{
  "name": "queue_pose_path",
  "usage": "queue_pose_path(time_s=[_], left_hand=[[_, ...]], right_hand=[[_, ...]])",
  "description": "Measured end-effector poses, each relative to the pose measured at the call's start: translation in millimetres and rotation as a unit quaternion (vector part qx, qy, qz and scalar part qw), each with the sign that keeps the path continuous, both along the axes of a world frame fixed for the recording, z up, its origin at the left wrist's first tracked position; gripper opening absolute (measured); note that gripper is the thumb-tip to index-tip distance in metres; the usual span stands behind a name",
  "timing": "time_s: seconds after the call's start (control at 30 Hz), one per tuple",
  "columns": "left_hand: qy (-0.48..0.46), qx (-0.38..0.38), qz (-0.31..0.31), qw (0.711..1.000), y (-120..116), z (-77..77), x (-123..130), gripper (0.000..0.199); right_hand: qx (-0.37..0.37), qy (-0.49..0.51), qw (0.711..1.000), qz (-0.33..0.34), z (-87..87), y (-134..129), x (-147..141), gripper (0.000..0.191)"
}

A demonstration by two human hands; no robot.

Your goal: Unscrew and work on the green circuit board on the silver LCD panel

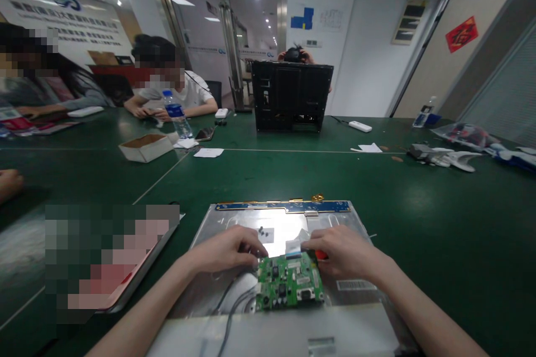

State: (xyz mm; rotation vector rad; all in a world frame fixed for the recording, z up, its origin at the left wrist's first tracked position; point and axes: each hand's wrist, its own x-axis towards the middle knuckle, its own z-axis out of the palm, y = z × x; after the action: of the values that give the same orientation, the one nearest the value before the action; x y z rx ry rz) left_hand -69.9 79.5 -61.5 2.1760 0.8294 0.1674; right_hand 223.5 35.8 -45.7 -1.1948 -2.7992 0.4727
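Note:
A green circuit board (288, 281) lies on the metal back of a flat display panel (201, 290) in front of me. My left hand (232, 248) has its fingers curled, with thumb and fingertips pinching the board's upper left corner. My right hand (341, 251) is closed at the upper right corner, its index finger close to a flat ribbon cable (293, 246) at the board's top edge. Something red (321, 255) shows under the right fingers, mostly hidden. Dark wires (231, 312) run from the board's left side. Small dark screws (263, 231) lie on the panel beyond the left hand.
A black monitor housing (293, 95) stands across the green table, a person behind it. A tablet-like pink item (125, 279) lies left. Beyond are an open box (146, 148), a water bottle (177, 116) and paper (208, 153). Gloves or cloths (448, 156) lie right. Two people sit left.

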Motion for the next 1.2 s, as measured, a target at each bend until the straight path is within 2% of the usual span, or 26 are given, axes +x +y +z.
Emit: queue_pose_path(time_s=[0.23, 0.5, 0.8, 1.2], left_hand=[[0.002, -0.002, 0.013, 1.0, -1.0, 0.6, -0.1, 0.017], [0.0, 0.0, 0.008, 1.0, -0.6, 1.7, 1.7, 0.017], [0.006, 0.0, 0.009, 1.0, -1.8, 3.6, 3.5, 0.017], [-0.003, 0.001, 0.014, 1.0, -1.6, 2.4, 4.0, 0.014]], right_hand=[[-0.052, -0.007, 0.999, -0.008, 1.7, 0.3, 5.3, 0.039], [-0.088, -0.01, 0.996, -0.032, 0.8, 2.6, 5.7, 0.041], [-0.107, 0.005, 0.994, -0.033, 1.9, 4.7, 5.8, 0.027], [-0.106, -0.005, 0.994, -0.035, 1.8, 3.0, 5.4, 0.043]])
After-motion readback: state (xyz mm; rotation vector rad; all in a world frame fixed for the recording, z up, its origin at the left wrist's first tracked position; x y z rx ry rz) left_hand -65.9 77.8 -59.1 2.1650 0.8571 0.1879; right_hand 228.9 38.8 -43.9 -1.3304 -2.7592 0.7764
